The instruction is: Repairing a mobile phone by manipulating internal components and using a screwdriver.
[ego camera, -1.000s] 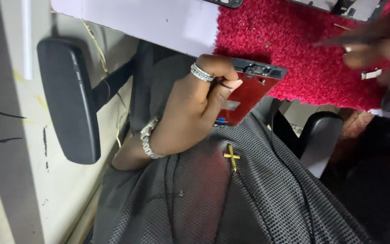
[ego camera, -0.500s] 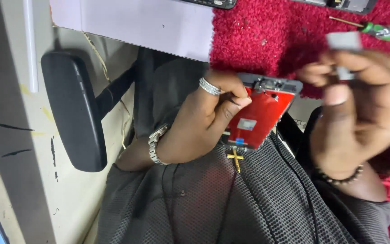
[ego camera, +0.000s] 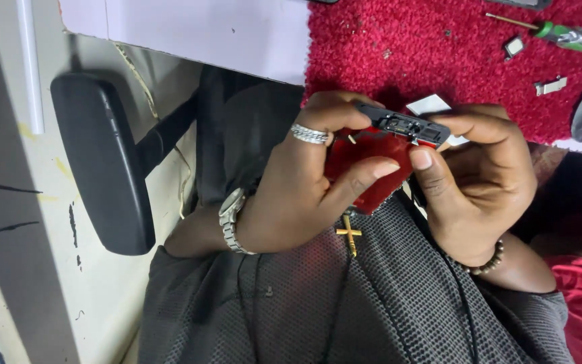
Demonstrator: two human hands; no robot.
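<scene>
So the red phone part (ego camera: 365, 168) sits up at chest height between both hands, just off the edge of the red mat (ego camera: 439, 61) on the surface: the left hand (ego camera: 304, 189) is wrapped around it with thumb across its red back, and the right hand (ego camera: 479, 182) is pinching its black top end. Most of the part is buried behind fingers, so can't really tell what's on its front. No containers here, just a green screwdriver (ego camera: 567, 37) and little bits lying loose on the mat.

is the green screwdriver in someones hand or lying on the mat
Lying on the mat. The green screwdriver rests on the red mat, touched by neither hand; the left hand and right hand hold the red phone part.
</scene>
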